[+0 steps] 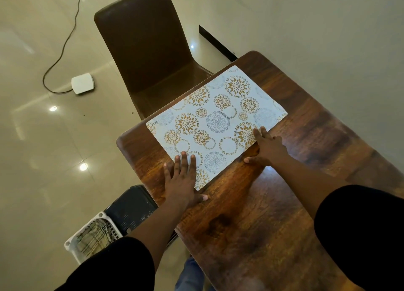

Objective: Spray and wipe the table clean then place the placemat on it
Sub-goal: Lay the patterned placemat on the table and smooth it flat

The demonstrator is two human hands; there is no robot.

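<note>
A white placemat (218, 120) with gold and grey flower circles lies flat on the dark wooden table (251, 214), near its far left corner. My left hand (182, 181) lies flat with straight fingers on the mat's near left corner, thumb out on the wood. My right hand (267, 147) touches the mat's near long edge with its fingertips, the palm over the table. No spray bottle or cloth shows in the head view.
A brown chair (144, 56) stands at the table's far side, seat tucked toward the edge. A dark stool (131, 209) and a white slatted basket (91, 236) sit on the floor at left. A white box (83, 83) with a cable lies on the tiles.
</note>
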